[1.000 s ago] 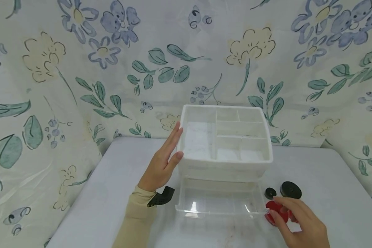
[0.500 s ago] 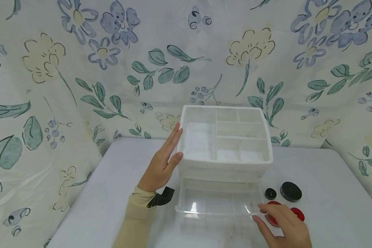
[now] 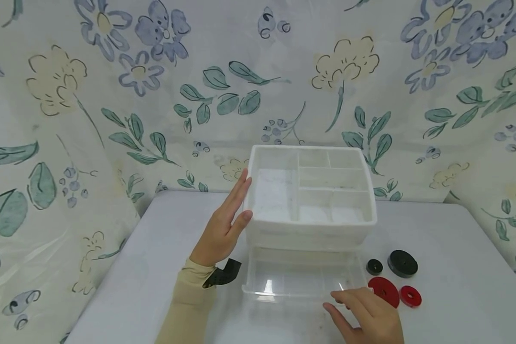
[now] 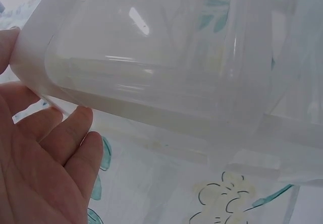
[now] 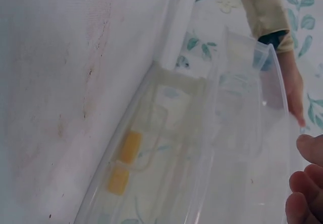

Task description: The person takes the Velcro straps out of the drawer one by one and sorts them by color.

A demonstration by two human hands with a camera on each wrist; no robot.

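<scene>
A white plastic organizer box (image 3: 311, 223) with a divided top stands on the table. Its clear drawer (image 3: 284, 294) is pulled out at the front. My left hand (image 3: 221, 231) rests against the box's left side with straight fingers. In the left wrist view, the left fingertips (image 4: 83, 114) lie along the box's lower edge. My right hand (image 3: 370, 315) is at the right part of the drawer's front edge, thumb and forefinger apart. In the right wrist view, the curled right fingers (image 5: 305, 188) show beside the clear drawer front (image 5: 247, 183).
Right of the drawer lie a large red disc (image 3: 387, 291), a small red disc (image 3: 410, 296), a large black disc (image 3: 402, 263) and a small black disc (image 3: 374, 267). Two yellow blocks (image 5: 131, 147) show through clear plastic. Floral cloth (image 3: 284, 71) hangs behind the table.
My right hand has moved left from the red discs to the drawer's front edge, uncovering the discs. The left hand stays against the box.
</scene>
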